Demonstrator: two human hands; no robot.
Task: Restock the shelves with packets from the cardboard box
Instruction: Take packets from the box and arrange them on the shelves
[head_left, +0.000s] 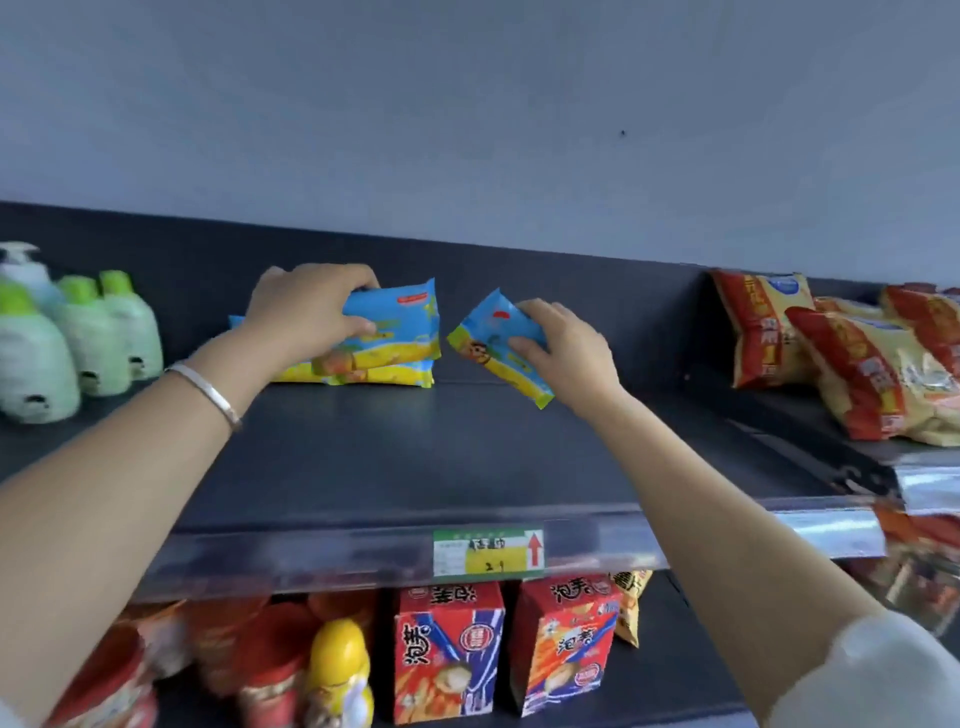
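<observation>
View from a head-worn camera, looking at a dark shop shelf (415, 457). The left hand (306, 312) curls its fingers and thumb around a blue-and-yellow packet (400, 322) lying on top of a low stack (384, 375) of the same packets at the back of the shelf. The right hand (566, 353) pinches a second packet (493, 338), tilted on 1 corner, just right of the stack and apart from it. Green bottles (93, 338) stand at the far left and red-and-yellow bags (857, 364) lean at the right. The cardboard box is out of view. The packets look light, soft and glossy, so probably slippery and easy to crush. A gentle hold across the flat middle seems safer than the sealed ends.
</observation>
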